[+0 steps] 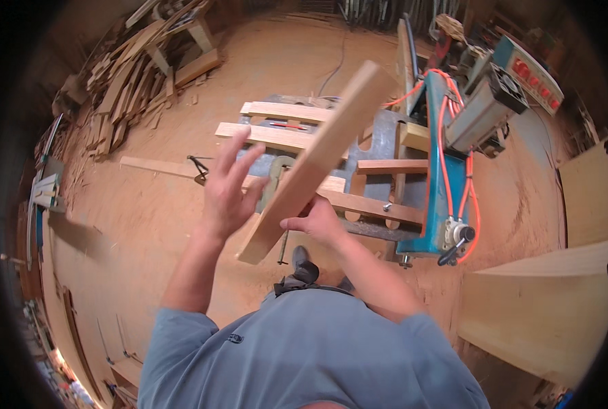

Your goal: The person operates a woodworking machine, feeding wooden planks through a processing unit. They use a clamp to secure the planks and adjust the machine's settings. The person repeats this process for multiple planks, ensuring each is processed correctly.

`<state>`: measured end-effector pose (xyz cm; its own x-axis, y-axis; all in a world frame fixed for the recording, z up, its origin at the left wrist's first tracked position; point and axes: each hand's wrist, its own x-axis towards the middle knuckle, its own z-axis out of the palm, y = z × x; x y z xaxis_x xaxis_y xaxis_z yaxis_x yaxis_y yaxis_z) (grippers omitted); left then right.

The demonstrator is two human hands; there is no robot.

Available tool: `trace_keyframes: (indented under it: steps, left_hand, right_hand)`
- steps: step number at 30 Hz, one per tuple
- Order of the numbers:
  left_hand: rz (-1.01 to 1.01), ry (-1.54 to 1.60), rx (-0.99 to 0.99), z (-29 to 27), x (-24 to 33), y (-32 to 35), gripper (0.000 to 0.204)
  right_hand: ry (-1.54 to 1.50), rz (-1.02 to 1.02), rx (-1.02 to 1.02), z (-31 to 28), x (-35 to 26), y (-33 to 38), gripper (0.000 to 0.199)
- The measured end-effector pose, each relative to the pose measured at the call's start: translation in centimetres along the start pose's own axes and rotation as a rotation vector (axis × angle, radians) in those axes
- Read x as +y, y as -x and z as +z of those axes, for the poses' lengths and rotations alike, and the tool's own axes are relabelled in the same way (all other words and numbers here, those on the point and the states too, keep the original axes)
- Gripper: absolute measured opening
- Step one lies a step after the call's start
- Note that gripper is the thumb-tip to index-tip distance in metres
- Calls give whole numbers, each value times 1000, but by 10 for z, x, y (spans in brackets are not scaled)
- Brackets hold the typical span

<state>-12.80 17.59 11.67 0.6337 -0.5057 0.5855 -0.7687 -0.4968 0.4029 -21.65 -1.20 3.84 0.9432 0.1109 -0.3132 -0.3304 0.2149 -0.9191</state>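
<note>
A long, pale wooden board (324,150) slants upward in front of me, its far end raised toward the upper right. My right hand (321,221) grips it at the lower edge, thumb on the near face and the other fingers mostly hidden behind. To the left of the board, my left hand (230,194) is raised with its fingers spread, holding nothing. Behind the two hands, a grey-green C-clamp (277,178) sits at the front of the slotted metal machine table (383,142). Wooden strips (270,136) lie across that table, with a red pencil (289,126) among them.
At the right stands a teal machine (418,232) with orange hoses, a lever and a red-buttoned control box (537,82). Scrap wood (123,88) is heaped at the far left. Large pale panels (542,307) stand at the lower right. Sawdust covers the floor.
</note>
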Motion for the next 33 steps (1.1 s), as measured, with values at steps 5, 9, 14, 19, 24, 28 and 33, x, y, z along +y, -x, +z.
trace_keyframes:
  steps: [5,9,14,19,24,28,33]
  left_hand:
    - [-397,129,-237,-9,-3,123,65]
    - [-354,-145,-400,-9,6,147,72]
    - [-389,17,-378,34,-21,151,69]
    - [-353,180,-361,71,-55,129,73]
    - [-246,247,-419,84,-73,87,61]
    - [-145,271,-453,111,-72,54,55]
    - [-1,300,-439,179,-62,30,45]
  right_hand:
    - [-486,135,28,18,42,4,45]
    - [-560,212,223,24,71,2,41]
    - [-581,220,371,12,95,-11,36]
    - [-669,232,450,-7,99,-20,27]
    - [-745,213,495,-21,101,-27,24]
    - [-797,156,532,-47,96,-27,21]
    - [-618,215,344,-73,97,-3,19]
